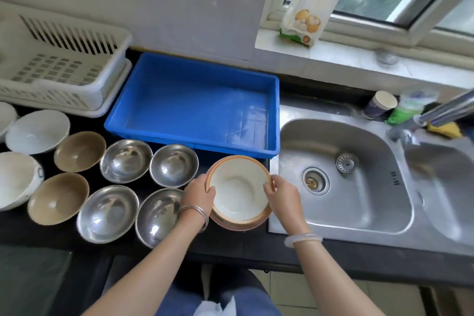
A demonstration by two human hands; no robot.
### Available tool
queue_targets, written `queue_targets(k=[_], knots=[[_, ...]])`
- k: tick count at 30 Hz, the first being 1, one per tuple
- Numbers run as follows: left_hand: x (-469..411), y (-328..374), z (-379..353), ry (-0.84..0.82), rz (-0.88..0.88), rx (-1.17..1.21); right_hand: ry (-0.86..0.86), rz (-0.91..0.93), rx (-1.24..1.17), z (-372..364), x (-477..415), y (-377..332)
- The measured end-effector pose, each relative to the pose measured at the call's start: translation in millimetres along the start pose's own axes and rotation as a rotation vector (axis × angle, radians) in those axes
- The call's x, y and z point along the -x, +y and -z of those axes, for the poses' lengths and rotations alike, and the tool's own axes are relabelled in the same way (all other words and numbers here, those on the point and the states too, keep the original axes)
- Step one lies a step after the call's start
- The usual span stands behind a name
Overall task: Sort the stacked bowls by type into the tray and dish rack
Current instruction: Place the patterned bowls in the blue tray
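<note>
Your left hand point(198, 194) and right hand point(282, 194) grip the orange-rimmed white ceramic bowl stack point(239, 194); lift it level, straight into the empty blue plastic tray point(274, 110) just behind.

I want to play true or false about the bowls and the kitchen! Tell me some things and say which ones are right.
1. The blue tray has bowls in it. False: it holds no bowls.
2. Both hands hold the orange-rimmed bowl. True: the left hand and the right hand grip its opposite rims.
3. There are four metal bowls on the counter. True.
4. The white dish rack is full of bowls. False: none show in it.
5. The sink is left of the tray. False: it is on the right.
</note>
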State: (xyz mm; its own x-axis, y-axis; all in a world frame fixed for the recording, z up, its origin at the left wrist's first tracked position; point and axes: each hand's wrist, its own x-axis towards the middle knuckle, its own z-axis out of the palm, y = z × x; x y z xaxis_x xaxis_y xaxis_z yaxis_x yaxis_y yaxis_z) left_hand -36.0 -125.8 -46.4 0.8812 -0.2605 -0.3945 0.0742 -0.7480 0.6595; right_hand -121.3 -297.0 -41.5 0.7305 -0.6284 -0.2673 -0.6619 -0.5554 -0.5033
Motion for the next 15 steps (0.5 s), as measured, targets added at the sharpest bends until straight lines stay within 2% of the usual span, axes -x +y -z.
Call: queue_targets(k=[4,8,15], knots=[[-12.1,2.4,9.9,0.031,-0.028,-0.067,-0.024,-0.029,-0.048,-7.7,11.6,-4.7],[-14.4,5.2,11.0,0.099,-0.078,-0.19,0.099,-0.056,-0.001,-13.3,16.3,-11.3],[-11.3,18.7,15.6,0.122,-0.126,-0.079,0.088,-0.067,-0.097,-4.6,19.2,-12.4]])
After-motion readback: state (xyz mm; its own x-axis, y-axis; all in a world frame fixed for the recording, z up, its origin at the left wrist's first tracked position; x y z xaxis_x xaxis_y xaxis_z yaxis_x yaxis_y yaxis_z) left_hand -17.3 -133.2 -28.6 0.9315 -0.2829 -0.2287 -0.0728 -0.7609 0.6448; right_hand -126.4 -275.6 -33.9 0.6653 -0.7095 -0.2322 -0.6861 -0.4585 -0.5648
